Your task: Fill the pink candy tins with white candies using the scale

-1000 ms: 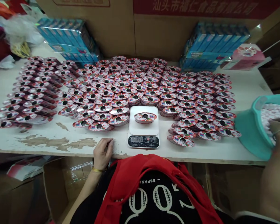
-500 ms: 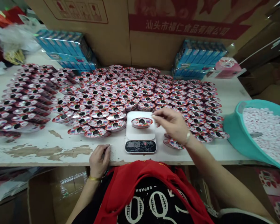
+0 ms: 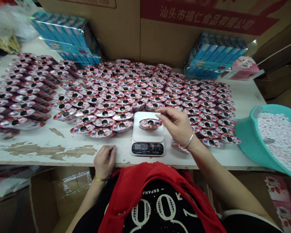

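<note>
So vs a second ago, the right hand (image 3: 178,127) went from the round turquoise plastic tub (image 3: 250,134) to the right edge of the flat white digital scale (image 3: 147,138), bunched up (can't tell if it's pinching anything), oval red-and-white carton (image 3: 144,125) still on it, left hand (image 3: 104,162) still curled closed left of it.

Pkt (image 3: 150,126) on scale (image 3: 147,138), tub (image 3: 251,139) R

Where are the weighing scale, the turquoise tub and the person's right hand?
Scale (image 3: 148,136): head view, bare lower part of its white platform.
Turquoise tub (image 3: 251,142): head view, outer wall.
Right hand (image 3: 178,127): head view, back of the hand.
</note>
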The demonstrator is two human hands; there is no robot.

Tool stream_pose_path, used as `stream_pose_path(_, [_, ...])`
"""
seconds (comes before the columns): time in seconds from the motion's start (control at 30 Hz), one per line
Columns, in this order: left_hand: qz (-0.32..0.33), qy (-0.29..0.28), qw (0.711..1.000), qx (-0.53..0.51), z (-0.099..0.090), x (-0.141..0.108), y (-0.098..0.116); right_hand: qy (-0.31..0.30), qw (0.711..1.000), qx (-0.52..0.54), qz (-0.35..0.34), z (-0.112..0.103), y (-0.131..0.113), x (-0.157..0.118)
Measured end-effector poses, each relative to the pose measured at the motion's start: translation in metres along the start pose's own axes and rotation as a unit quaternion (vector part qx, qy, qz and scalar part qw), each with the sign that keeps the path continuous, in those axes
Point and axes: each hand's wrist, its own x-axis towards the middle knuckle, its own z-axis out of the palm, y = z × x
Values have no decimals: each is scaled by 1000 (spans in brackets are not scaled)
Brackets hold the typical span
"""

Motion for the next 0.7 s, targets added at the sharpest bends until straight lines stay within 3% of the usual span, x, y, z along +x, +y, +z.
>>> stream_pose_path(0.13, [-4,2,1000,3,0,1,1,46,995,45,72,-19,1,-3])
stream_pose_path(0.27, [1,2,1000,2,0,1,2,59,993,39,95,-25,8,-8])
stream_pose_path(0.7, [-9,-4,1000,9,0,1,2,30,999,-5,-13,13,7,-4])
